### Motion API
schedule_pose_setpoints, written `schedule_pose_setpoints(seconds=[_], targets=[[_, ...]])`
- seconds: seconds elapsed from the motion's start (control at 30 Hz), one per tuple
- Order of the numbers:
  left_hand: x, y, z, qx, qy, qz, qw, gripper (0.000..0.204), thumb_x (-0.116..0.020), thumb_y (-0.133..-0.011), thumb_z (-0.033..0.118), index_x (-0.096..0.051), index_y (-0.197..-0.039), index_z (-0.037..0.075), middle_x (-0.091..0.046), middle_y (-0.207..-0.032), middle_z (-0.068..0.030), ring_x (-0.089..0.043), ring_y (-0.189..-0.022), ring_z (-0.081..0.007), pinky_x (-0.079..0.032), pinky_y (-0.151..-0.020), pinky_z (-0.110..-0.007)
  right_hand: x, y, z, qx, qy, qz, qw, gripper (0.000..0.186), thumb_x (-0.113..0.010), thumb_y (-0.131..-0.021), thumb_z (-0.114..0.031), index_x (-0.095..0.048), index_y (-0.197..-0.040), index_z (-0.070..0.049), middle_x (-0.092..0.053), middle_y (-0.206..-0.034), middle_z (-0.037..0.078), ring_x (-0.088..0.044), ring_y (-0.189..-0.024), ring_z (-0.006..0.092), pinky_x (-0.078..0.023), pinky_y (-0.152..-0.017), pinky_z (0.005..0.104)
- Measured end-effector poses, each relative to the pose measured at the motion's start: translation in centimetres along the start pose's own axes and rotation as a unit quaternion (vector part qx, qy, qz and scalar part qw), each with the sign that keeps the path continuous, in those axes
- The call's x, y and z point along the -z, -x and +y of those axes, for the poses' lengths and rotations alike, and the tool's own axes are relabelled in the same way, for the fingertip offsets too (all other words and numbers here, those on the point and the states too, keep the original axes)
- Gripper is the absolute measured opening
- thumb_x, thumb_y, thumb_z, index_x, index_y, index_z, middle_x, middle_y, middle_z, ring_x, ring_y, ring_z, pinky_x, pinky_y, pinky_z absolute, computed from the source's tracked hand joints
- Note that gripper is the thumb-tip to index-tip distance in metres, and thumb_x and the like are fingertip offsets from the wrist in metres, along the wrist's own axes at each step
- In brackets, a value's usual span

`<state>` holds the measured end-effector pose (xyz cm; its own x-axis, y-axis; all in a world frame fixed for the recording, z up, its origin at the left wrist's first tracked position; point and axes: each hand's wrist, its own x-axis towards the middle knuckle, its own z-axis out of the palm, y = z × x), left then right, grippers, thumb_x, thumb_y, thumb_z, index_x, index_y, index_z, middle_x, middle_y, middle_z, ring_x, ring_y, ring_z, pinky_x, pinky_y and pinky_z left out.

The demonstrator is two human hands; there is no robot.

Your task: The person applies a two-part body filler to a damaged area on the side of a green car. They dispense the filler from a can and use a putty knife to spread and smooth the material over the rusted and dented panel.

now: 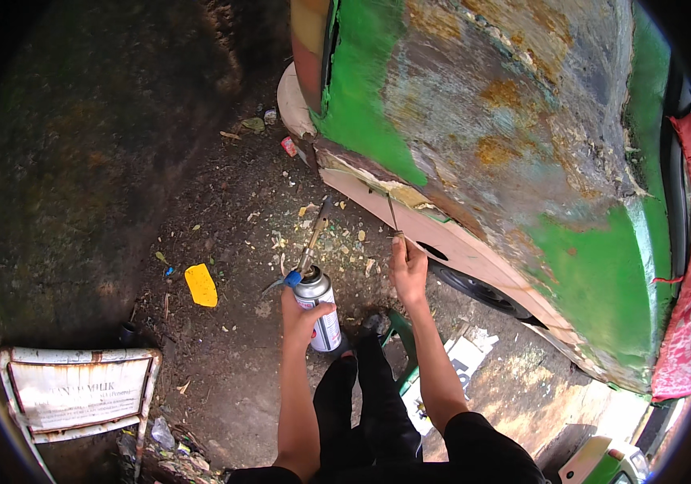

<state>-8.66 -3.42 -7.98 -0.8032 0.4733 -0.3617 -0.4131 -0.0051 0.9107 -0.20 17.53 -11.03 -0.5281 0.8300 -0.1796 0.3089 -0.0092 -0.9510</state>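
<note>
My left hand [300, 316] is wrapped round a white gas canister [326, 323] fitted with a blow torch [313, 235]. The torch has a blue knob and a long metal nozzle tilted up toward the car; no flame shows. My right hand [408, 269] is closed on the handle of a thin metal tool [392, 213], whose exact kind I cannot make out. Its tip meets the flaking lower edge of a green car body [559, 256]. Bare, rusty metal [499, 105] shows where paint is gone, above a pale pinkish trim panel [462, 246].
Paint flakes [337, 230] litter the dirt ground below the car, near a yellow piece [200, 285]. A rusty white metal sign [79, 387] stands at lower left. Green stool-like plastic [402, 347] and printed paper [458, 367] lie by my legs. Red patterned cloth [684, 323] hangs at right.
</note>
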Motion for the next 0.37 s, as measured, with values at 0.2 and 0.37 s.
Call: schedule_pose_setpoints(seconds=[0.2,0.37], targets=[[-0.5,0.7,-0.4,0.013,-0.001,-0.023,1.000,0.055,-0.078,-0.060,-0.004,-0.058,-0.110,0.001,-0.068,-0.093,-0.0088,-0.068,-0.082,-0.0204,-0.053,-0.075,-0.035,-0.4,-1.2,-0.1,0.017,-0.001,-0.010,1.000,0.042,-0.057,-0.101,-0.030,-0.054,-0.074,0.002,-0.044,-0.054,0.005,-0.038,-0.054,0.0115,-0.036,-0.050,0.0354],[0.0,1.5,-1.1,0.020,0.011,0.017,1.000,0.057,-0.078,-0.060,-0.005,-0.057,-0.112,0.002,-0.068,-0.094,-0.0090,-0.069,-0.085,-0.0218,-0.055,-0.078,-0.037,0.2,-1.7,-0.1,-0.019,-0.028,-0.029,0.999,0.041,-0.057,-0.101,-0.031,-0.057,-0.073,-0.002,-0.047,-0.054,-0.001,-0.039,-0.050,0.0109,-0.035,-0.048,0.0344]])
